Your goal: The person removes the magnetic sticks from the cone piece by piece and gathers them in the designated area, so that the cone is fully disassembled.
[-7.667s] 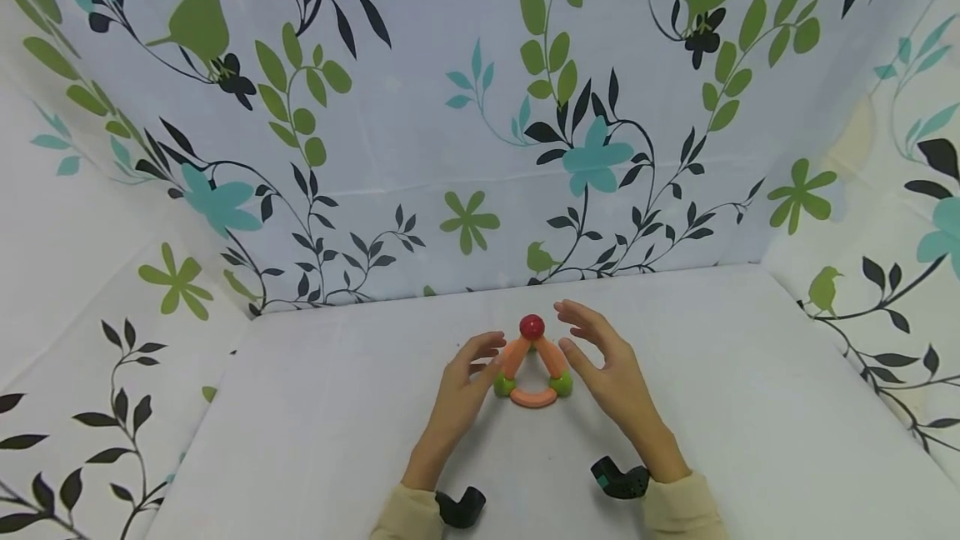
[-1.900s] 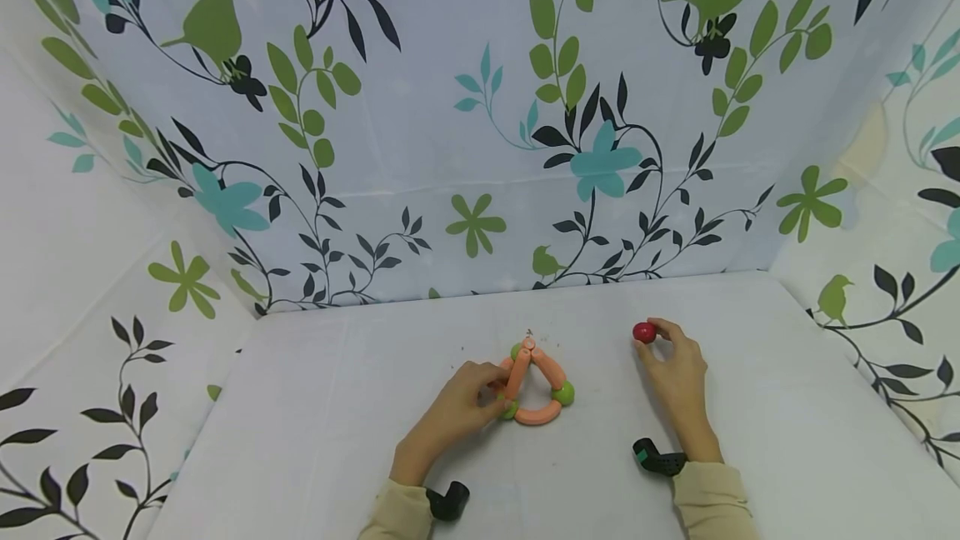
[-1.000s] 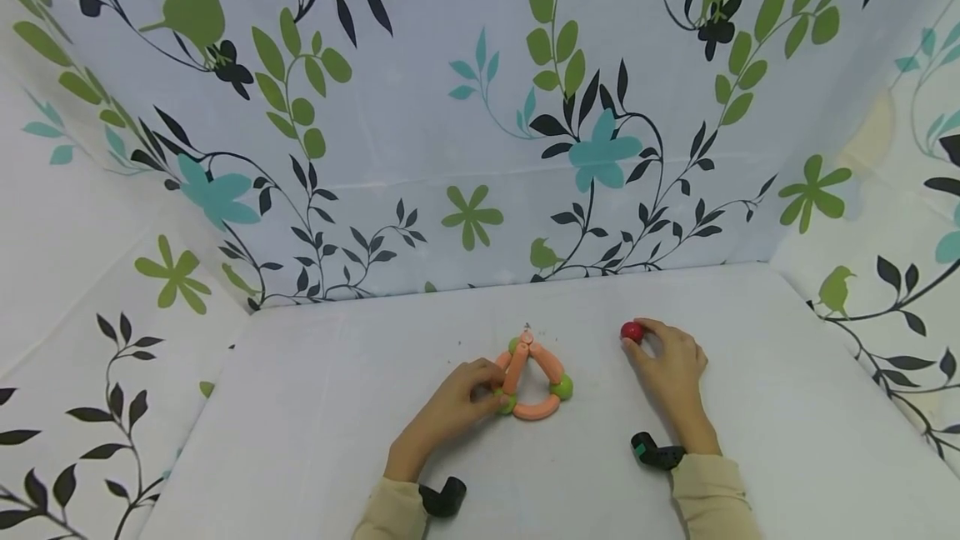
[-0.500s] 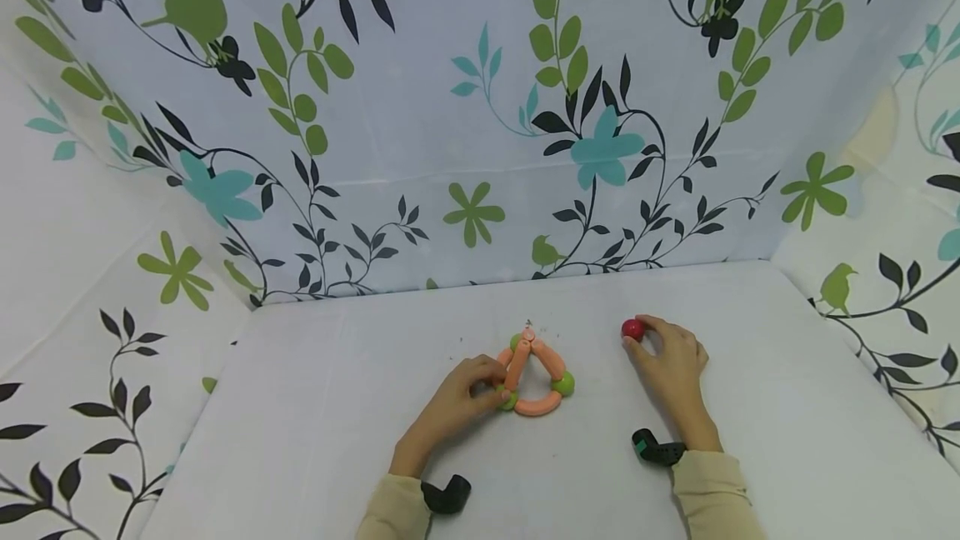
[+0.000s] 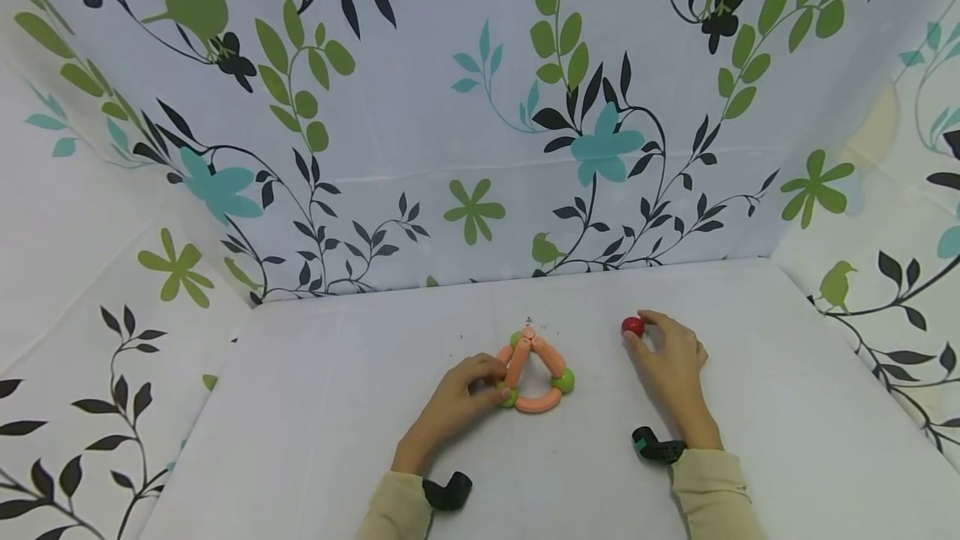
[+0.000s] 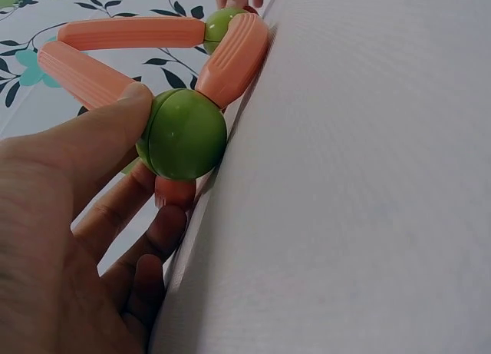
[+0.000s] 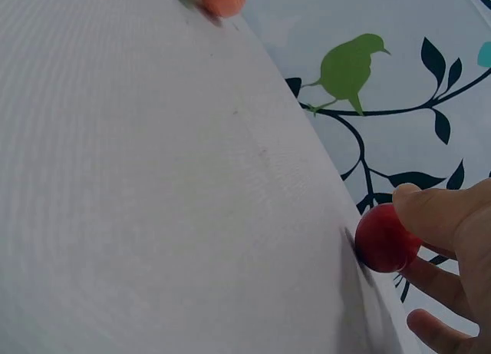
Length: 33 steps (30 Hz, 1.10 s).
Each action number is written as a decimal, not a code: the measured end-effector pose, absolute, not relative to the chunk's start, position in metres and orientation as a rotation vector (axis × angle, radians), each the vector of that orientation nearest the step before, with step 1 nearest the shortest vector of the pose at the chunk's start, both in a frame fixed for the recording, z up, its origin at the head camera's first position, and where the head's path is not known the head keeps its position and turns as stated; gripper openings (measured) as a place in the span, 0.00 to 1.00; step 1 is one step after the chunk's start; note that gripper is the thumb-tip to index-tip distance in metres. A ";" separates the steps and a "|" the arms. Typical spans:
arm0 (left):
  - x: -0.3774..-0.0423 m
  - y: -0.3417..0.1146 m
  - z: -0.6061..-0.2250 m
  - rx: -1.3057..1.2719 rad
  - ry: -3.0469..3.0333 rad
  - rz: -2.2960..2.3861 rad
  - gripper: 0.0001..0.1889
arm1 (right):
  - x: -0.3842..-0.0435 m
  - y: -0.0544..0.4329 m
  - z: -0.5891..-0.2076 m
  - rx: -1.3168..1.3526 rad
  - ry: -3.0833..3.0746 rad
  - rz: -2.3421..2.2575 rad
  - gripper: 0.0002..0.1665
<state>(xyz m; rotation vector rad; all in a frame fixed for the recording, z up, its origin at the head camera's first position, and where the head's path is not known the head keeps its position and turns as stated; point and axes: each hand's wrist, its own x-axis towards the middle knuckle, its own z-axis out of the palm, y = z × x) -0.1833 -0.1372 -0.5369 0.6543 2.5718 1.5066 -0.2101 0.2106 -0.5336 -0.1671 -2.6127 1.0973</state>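
Observation:
A pyramid-like frame of orange rods (image 5: pixel 538 403) joined by green balls (image 5: pixel 563 380) stands on the white table; at its apex the rod ends meet without a ball. My left hand (image 5: pixel 453 398) grips its near-left corner. In the left wrist view the thumb lies against the green ball (image 6: pixel 188 135) and an orange rod, with other fingers behind and below. Further right, my right hand (image 5: pixel 673 361) pinches a red ball (image 5: pixel 632 326) between thumb and fingers. The right wrist view shows this red ball (image 7: pixel 383 239) at the table surface; whether it touches is hard to tell.
The white table (image 5: pixel 300 440) ends at a patterned cloth backdrop (image 5: pixel 412 107) with birds and leaves. Similar cloth hangs at both sides. Black wrist cameras (image 5: pixel 447 492) sit on both wrists, by the beige sleeves. Small dark specks lie behind the frame.
The red ball, earlier on the frame's apex, is now off to the right in my right hand. My left hand has taken hold of the corner. Over the last second both hands stay nearly still.

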 end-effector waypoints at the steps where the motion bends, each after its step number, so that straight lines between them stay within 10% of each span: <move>1: -0.183 -0.137 -0.537 0.655 2.573 1.506 0.10 | -0.210 0.211 -0.532 -0.162 -2.608 1.098 0.28; 33: -0.184 -0.136 -0.530 0.693 2.518 1.479 0.10 | -0.179 0.168 -0.485 0.274 -2.516 1.359 0.24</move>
